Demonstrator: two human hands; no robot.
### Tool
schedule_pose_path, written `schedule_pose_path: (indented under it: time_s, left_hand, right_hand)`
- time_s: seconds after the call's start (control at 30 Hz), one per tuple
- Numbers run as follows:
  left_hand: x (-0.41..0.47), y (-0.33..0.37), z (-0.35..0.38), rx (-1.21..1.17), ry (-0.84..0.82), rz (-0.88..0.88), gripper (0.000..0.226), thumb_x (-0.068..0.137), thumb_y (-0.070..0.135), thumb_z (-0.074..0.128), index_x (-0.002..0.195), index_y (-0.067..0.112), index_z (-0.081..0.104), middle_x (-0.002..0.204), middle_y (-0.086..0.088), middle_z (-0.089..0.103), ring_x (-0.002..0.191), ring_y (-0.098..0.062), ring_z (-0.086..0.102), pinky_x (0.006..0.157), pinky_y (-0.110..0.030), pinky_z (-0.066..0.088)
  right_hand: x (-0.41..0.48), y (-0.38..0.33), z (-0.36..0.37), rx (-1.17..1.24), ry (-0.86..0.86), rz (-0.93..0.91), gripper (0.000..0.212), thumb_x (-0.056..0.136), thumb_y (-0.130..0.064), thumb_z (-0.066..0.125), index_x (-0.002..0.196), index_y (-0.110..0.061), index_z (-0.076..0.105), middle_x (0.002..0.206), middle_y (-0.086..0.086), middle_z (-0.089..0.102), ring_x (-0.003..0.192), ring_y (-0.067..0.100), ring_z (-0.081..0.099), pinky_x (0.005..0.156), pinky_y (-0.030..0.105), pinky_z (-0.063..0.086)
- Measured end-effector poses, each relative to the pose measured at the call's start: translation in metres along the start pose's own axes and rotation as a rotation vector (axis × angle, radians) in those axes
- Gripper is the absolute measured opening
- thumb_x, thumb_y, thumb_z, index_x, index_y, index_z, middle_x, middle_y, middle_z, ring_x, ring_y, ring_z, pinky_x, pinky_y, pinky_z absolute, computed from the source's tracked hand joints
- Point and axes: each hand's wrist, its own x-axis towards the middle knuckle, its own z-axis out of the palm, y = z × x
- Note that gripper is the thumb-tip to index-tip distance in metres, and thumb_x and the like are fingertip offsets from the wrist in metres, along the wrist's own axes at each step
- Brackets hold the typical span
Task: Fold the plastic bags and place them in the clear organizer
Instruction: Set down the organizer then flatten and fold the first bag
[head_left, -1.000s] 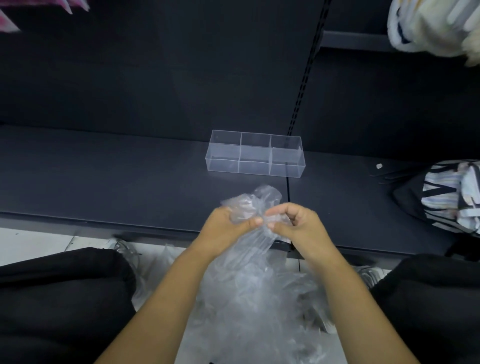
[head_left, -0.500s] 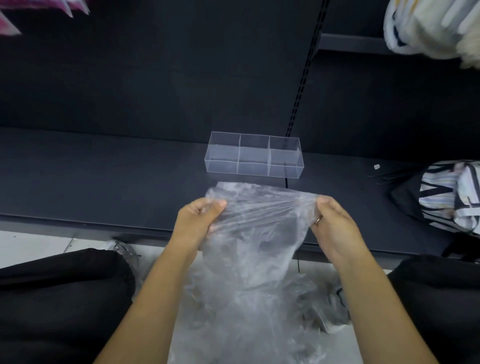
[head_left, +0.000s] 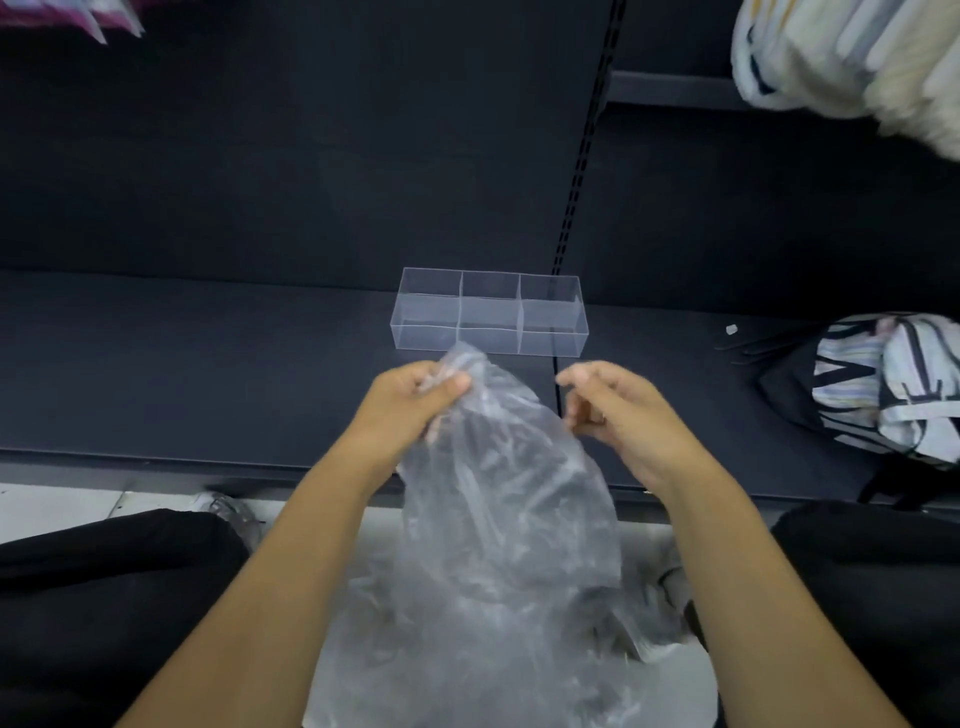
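Pinching the plastic bag (head_left: 498, 493) by its bunched top corner, our left hand (head_left: 415, 402) holds it just in front of the clear organizer (head_left: 488, 312); our right hand (head_left: 618, 415) curls loosely beside it, contact unclear. We judge it light, limp, slippery: take both top corners.

Left hand (head_left: 415, 400) pinches the plastic bag (head_left: 509, 519) in its fingers; right hand (head_left: 618, 415) hovers loosely curled beside it.
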Motion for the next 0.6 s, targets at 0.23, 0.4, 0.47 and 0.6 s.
schedule_pose_path:
  time_s: [0.23, 0.4, 0.47, 0.6]
  left_hand:
    - [0.001, -0.030, -0.024, -0.351, 0.251, -0.180, 0.019, 0.088, 0.034, 0.067, 0.082, 0.017, 0.074, 0.082, -0.009, 0.074, 0.069, -0.021, 0.069, 0.068, -0.036, 0.058]
    - [0.005, -0.047, -0.032, -0.407, 0.419, -0.266, 0.027, 0.086, 0.036, 0.069, 0.073, 0.015, 0.059, 0.070, -0.004, 0.068, 0.065, -0.021, 0.065, 0.067, -0.036, 0.057]
    - [0.006, -0.051, -0.030, -0.418, 0.439, -0.272, 0.030, 0.086, 0.037, 0.068, 0.067, 0.015, 0.060, 0.069, -0.005, 0.069, 0.064, -0.022, 0.066, 0.066, -0.035, 0.058]
    - [0.007, -0.056, -0.023, -0.346, 0.471, -0.249, 0.034, 0.091, 0.045, 0.059, 0.080, 0.012, 0.060, 0.077, -0.012, 0.058, 0.070, -0.024, 0.057, 0.075, -0.040, 0.053]
  right_hand:
    - [-0.028, 0.062, -0.012, 0.453, -0.373, 0.235, 0.094, 0.066, -0.054, 0.080, 0.142, -0.027, 0.032, 0.146, 0.012, 0.045, 0.132, 0.036, 0.043, 0.109, 0.055, 0.034]
    - [-0.028, 0.067, 0.020, 0.594, -0.292, 0.190, 0.078, 0.074, -0.015, 0.081, 0.138, -0.033, 0.039, 0.126, 0.022, 0.059, 0.118, 0.042, 0.057, 0.098, 0.044, 0.049]
    - [-0.025, 0.068, 0.030, 0.518, -0.011, 0.197, 0.056, 0.081, -0.008, 0.072, 0.130, -0.015, 0.047, 0.099, 0.013, 0.072, 0.094, 0.028, 0.070, 0.079, 0.030, 0.057]
    - [-0.011, 0.069, 0.030, 0.314, 0.365, 0.185, 0.010, 0.089, 0.003, 0.059, 0.096, -0.004, 0.062, 0.073, 0.006, 0.073, 0.057, 0.007, 0.063, 0.051, 0.015, 0.049]
